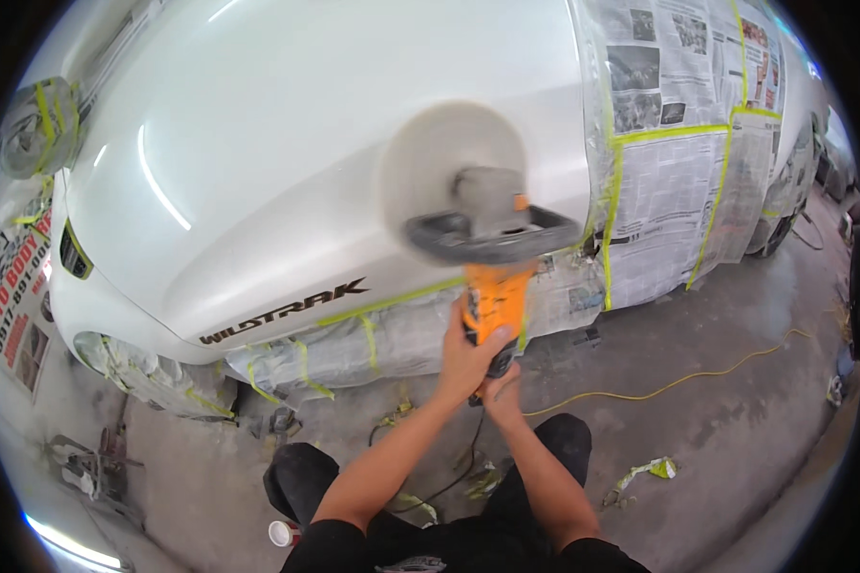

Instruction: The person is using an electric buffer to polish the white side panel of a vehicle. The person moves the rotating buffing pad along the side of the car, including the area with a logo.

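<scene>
Dark lettering (282, 312) marks the white car panel (334, 115) left of centre, a red-and-black printed poster (14, 286) shows at far left, and the left hand (465, 361) and, apparently, the right hand (504, 390) below it grip the orange power tool (499, 291), which extends from them toward upper centre, its disc (425, 158) blurred.
</scene>
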### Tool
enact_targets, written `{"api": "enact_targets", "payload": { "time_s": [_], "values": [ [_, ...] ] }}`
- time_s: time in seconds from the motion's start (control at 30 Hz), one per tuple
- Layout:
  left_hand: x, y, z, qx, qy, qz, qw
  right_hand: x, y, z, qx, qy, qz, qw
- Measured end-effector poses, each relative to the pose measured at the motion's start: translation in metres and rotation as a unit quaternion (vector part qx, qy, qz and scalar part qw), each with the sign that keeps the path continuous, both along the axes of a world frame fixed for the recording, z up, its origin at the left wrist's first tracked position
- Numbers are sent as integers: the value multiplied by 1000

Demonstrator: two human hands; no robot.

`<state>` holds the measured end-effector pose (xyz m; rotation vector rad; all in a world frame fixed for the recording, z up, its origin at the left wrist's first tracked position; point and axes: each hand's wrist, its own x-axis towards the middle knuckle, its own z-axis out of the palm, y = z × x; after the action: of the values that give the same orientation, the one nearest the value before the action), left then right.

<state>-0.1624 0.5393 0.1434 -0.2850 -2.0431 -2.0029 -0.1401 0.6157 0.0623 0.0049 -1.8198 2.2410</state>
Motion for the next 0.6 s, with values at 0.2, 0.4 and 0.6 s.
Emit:
{"api": "enact_targets", "payload": {
  "time_s": [0.2,0.4,0.6],
  "values": [
    [25,-69,-2,96,58,89,990,-2,-56,7,56,6,121,991],
    [36,-76,21,-16,10,91,996,-1,-69,-15,30,46,109,993],
    [22,-54,61,-313,103,101,939,-14,-14,-27,-54,-87,46,994]
  ]
}}
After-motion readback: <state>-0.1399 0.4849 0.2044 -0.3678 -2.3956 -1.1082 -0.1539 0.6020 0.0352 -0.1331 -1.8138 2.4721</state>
